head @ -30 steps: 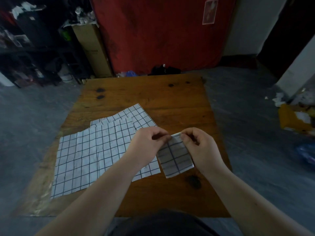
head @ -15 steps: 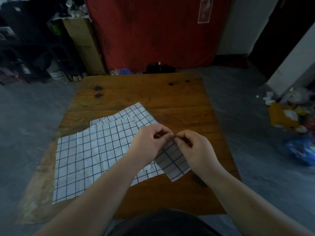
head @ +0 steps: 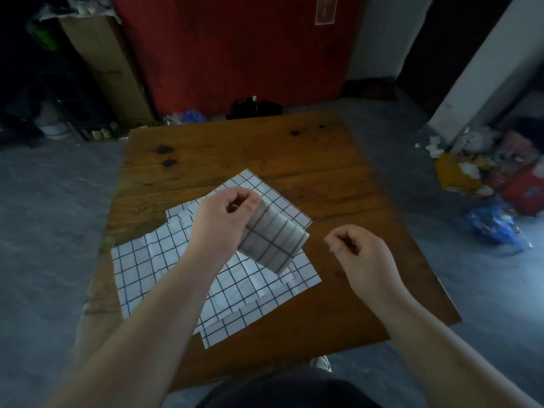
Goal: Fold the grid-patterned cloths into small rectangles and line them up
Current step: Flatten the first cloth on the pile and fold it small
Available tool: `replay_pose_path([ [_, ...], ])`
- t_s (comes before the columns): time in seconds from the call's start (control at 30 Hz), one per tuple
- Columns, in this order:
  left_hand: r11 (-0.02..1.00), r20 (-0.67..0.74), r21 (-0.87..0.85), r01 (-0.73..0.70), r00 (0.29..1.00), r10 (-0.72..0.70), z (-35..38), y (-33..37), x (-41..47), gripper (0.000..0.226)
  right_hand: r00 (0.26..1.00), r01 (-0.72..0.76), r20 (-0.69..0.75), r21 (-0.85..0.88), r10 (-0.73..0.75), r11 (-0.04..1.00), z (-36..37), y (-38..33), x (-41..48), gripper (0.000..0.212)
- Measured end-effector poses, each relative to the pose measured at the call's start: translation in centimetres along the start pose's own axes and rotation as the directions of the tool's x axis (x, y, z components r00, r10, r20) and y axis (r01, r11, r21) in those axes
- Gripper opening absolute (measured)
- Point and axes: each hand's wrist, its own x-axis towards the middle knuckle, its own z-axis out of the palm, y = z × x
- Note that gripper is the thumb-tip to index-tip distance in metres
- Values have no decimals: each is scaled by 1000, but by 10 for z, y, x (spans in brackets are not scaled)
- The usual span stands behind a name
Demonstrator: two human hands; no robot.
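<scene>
Wooden table (head: 323,184), brown and knotted with dark spots near its far edge, fills the middle of a dim room with a grey floor.

Above it, the left hand (head: 220,225) has its fingers curled and pinches the upper edge of a folded cloth (head: 273,242), a small grid-patterned rectangle that hangs tilted from the fingertips, its lower corner pointing down and to the right. The right hand (head: 359,254) is apart from the cloth, over bare wood to its right, with the fingers curled in toward the palm and nothing in them.

Under the folded cloth and the left forearm lie the flat cloths (head: 147,269), white with a dark grid, spread open and overlapping one another on the left half of the table. One of them reaches back as a corner (head: 265,187) beyond the left hand; another sticks out toward the near edge. I cannot tell how many lie in the pile.

At the near edge of the table a dark garment on the person's body shows at the bottom of the view, with the tip of a shoe (head: 322,363) beside it on the floor.

Beyond the table a red wall (head: 235,54) carries a small poster (head: 325,8). A tall cardboard box (head: 103,63) leans at its left, and a black bundle (head: 256,108) sits on the floor at its foot. On the right, by a white wall, lies a heap of litter (head: 485,178) with a blue bag (head: 494,225) in front.
</scene>
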Motion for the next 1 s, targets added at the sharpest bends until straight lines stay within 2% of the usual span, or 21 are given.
replay_pose_path([
  [0.13, 997, 219, 71, -32, 976, 15, 7, -13, -3, 8, 993, -9, -118, 21, 11, 1000, 6, -6, -17, 11],
  [0.23, 994, 362, 70, -79, 931, 48, 32, -14, -15, 11, 997, -16, -76, -13, 15, 1000, 12, -10, -31, 14],
  [0.3, 993, 445, 24, -113, 891, 91, 51, -11, -24, 13, 998, -38, -44, -53, 36, 998, 14, -8, -42, 8],
  [0.4, 987, 542, -14, -159, 828, 141, 76, 0, -36, 15, 989, -83, -129, -39, 77, 996, 3, 5, -62, 21],
  [0.57, 979, 615, -23, -202, 769, 173, 115, 27, -52, 13, 951, -155, -261, 55, 165, 986, -38, 28, -101, 25],
  [0.7, 976, 601, -38, -214, 776, 193, 161, 54, -68, 10, 918, -196, -329, 109, 221, 975, -78, 58, -135, 25],
  [0.77, 967, 616, -38, -250, 756, 220, 193, 71, -84, 8, 894, -230, -362, 136, 265, 964, -102, 82, -154, 24],
  [0.9, 946, 674, -51, -320, 688, 269, 268, 105, -127, 8, 823, -283, -462, 172, 331, 944, -161, 138, -199, 29],
  [1.0, 928, 755, -83, -363, 585, 297, 331, 133, -171, 8, 803, -342, -488, 93, 342, 935, -219, 179, -239, 24],
])
